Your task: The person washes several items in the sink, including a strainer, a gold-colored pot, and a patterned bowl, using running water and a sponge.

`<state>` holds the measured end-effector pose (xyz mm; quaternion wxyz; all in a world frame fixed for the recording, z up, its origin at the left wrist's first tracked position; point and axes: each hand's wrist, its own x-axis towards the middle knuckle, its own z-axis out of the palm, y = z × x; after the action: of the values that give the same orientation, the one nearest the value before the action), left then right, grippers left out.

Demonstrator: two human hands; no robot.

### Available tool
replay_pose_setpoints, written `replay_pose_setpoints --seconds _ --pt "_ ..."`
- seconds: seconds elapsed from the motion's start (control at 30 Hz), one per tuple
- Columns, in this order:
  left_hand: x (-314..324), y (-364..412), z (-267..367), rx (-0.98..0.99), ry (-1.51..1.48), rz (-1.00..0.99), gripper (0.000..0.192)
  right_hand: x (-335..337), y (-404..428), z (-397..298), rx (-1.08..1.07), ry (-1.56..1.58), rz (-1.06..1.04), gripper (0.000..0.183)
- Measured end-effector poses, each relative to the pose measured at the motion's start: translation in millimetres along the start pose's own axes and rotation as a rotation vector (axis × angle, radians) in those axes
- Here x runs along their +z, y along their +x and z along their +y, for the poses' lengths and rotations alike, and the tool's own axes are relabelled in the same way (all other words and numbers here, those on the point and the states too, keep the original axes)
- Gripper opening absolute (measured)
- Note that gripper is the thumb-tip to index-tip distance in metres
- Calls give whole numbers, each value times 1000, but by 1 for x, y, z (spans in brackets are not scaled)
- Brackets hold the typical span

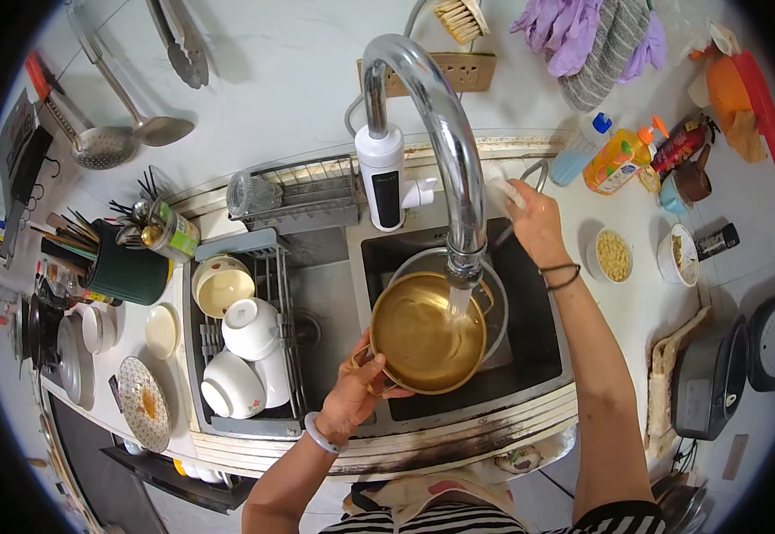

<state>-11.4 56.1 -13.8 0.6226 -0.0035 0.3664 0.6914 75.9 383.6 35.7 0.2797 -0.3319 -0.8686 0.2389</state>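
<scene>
My left hand (360, 380) grips the looped handle of a gold-coloured metal pot (420, 340), held tilted over the right sink basin (527, 360). Water runs from the curved chrome faucet (464, 180) into the pot. Beneath the pot, a clear round bowl (497, 300) shows in part. My right hand (531, 217) is behind the basin, right of the faucet, with its fingers closed on a whitish cloth or pad (504, 193); its exact kind is hard to tell. A metal loop rises just behind that hand.
Left of the basin, a dish rack (287, 360) holds white bowls (250, 327). Right of it stand a small bowl of pale beans or nuts (613, 255) and another small bowl (678, 257). An orange soap bottle (617, 163) and a bottle of blue liquid (577, 153) stand at the back right.
</scene>
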Motion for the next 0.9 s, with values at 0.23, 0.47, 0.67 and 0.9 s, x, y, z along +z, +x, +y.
replay_pose_setpoints --seconds 0.23,0.47,0.67,0.9 --pt "11 -13 12 53 94 59 54 28 -47 -47 -204 148 150 29" --pt "9 -16 10 31 37 38 57 56 29 -48 -311 20 -180 32" --pt "2 -17 15 147 269 49 58 55 -9 -9 -341 109 -463 20" --pt "0 -40 13 823 1453 -111 64 10 -107 -25 461 802 -251 36"
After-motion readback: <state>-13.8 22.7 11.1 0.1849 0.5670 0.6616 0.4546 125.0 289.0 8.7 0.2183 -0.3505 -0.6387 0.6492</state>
